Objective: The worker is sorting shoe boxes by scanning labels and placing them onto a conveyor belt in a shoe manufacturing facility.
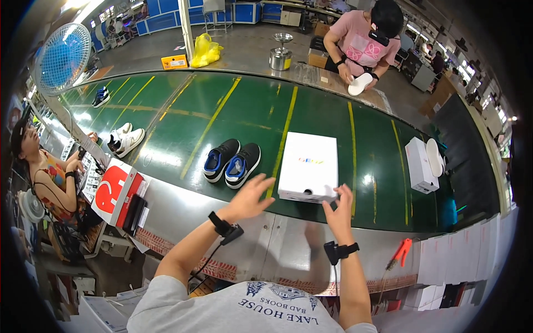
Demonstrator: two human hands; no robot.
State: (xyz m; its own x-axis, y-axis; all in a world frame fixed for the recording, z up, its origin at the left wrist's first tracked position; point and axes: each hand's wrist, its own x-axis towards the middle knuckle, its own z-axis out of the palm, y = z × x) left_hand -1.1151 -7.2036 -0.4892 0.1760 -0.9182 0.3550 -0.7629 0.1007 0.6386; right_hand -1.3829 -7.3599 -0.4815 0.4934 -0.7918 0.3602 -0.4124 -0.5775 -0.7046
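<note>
A closed white shoebox (pixel 308 162) rests on the green conveyor belt straight ahead of me. My right hand (pixel 340 210) is at its near right corner with fingers apart; whether the fingertips touch the box I cannot tell. To the box's left, my left hand (pixel 248 198) hovers over the belt's near edge, fingers spread, holding nothing. Just beyond that hand stands a pair of black sneakers (pixel 233 162) with blue linings and white soles, side by side.
White sneakers (pixel 126 139) and a dark blue shoe (pixel 101 97) sit farther left on the belt. At right is another white box (pixel 421 165) with a pale sole-shaped piece (pixel 435 157) against it. Red-handled pliers (pixel 400 254) lie on the metal ledge. Across the belt a person (pixel 363 50) holds a white shoe.
</note>
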